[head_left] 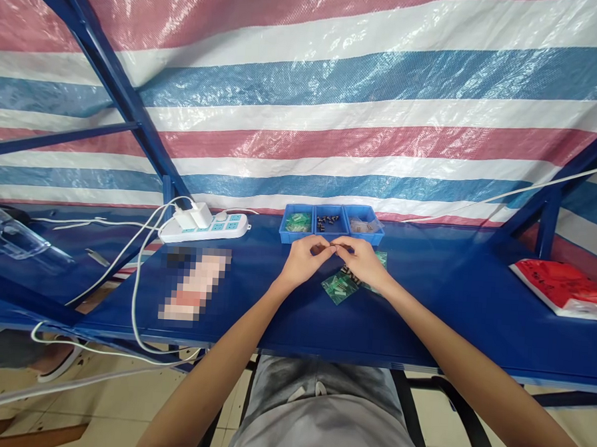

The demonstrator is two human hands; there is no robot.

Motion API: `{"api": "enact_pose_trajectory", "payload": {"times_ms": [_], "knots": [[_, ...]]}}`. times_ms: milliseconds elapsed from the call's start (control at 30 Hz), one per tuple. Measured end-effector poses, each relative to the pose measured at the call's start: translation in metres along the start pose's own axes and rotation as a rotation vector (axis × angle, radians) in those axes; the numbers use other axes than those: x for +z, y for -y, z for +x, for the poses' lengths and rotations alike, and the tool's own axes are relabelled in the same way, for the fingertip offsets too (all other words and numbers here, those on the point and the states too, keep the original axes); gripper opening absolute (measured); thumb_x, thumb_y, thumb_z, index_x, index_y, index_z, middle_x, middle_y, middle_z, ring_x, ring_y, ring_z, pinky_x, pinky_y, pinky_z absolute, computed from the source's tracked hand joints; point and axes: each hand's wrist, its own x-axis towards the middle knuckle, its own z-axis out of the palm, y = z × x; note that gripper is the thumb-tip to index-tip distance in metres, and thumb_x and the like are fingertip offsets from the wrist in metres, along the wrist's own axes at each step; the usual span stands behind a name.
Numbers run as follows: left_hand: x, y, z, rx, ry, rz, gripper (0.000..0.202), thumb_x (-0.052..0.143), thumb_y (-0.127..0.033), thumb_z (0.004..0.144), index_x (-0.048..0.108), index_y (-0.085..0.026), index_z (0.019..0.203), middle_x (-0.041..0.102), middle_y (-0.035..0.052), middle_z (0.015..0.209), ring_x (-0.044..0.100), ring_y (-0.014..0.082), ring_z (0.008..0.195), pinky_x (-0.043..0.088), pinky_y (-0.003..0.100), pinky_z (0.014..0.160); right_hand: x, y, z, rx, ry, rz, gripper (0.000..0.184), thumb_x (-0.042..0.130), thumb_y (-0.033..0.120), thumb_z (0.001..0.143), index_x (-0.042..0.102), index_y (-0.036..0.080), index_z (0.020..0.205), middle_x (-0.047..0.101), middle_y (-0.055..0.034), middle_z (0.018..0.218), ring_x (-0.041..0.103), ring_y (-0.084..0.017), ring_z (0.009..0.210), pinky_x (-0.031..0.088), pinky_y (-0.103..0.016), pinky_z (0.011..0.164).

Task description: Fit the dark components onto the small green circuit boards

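My left hand (300,260) and my right hand (365,262) meet fingertip to fingertip just in front of a row of three joined blue bins (290,237). Both pinch at a tiny dark item between them, too small to name. In the left bin lie green pieces (298,221); the middle one holds small dark parts (323,223); a clear plastic bag (364,225) fills the right one. Under and beside my right hand, a green packet or board (339,289) lies on the table with small dark and metallic parts (348,272), partly hidden by that hand.
The blue table (439,304) carries a white power strip (231,228) with plugs and trailing cables at left. A pixelated patch covers something nearby. A red packet (563,287) lies at right, a clear plastic object (12,232) at far left. Blue frame posts flank a striped sheet (333,138). Someone's foot shows lower left.
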Motion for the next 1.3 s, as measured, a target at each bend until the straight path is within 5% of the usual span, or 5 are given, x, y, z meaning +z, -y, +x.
{"api": "enact_pose_trajectory", "payload": {"times_ms": [333,767,1033,1300], "knots": [[-0.0015,0.0026,0.0036,-0.091,0.110,-0.130,0.028,0.061,-0.045,0.090,0.068,-0.018,0.085,0.069,0.0021,0.084,0.062,0.0129,0.065,0.049,0.025,0.063,-0.0028,0.0012,0.0000,0.000,0.023,-0.003,0.025,0.052,0.034,0.094,0.073,0.021,0.092,0.075,-0.0053,0.095,0.066,-0.024,0.085,0.046,-0.033,0.071],[-0.0012,-0.0012,0.0000,-0.037,0.150,-0.148,0.015,0.067,-0.031,0.083,0.063,-0.019,0.090,0.066,0.0001,0.082,0.057,0.0105,0.064,0.049,0.023,0.064,-0.0080,0.0019,0.0011,0.011,0.062,0.038,0.033,0.051,0.043,0.093,0.068,0.020,0.077,0.066,-0.0025,0.075,0.055,-0.019,0.067,0.039,-0.029,0.060],[0.0007,0.0002,-0.0035,0.159,0.107,0.106,0.005,0.061,-0.023,0.085,0.062,-0.020,0.089,0.061,0.0018,0.087,0.057,0.0130,0.071,0.049,0.027,0.069,-0.0089,-0.0005,0.0026,-0.047,0.058,-0.079,0.028,0.047,0.031,0.095,0.068,0.021,0.080,0.070,-0.0023,0.080,0.060,-0.020,0.074,0.041,-0.030,0.067],[-0.0016,0.0053,-0.0030,0.171,0.063,0.183,0.020,0.062,-0.026,0.088,0.060,-0.022,0.107,0.059,0.0007,0.094,0.056,0.0113,0.068,0.048,0.026,0.068,-0.0056,-0.0008,0.0017,-0.070,0.076,-0.141,0.026,0.049,0.031,0.096,0.069,0.021,0.083,0.071,-0.0032,0.081,0.062,-0.020,0.074,0.042,-0.030,0.067]]}}
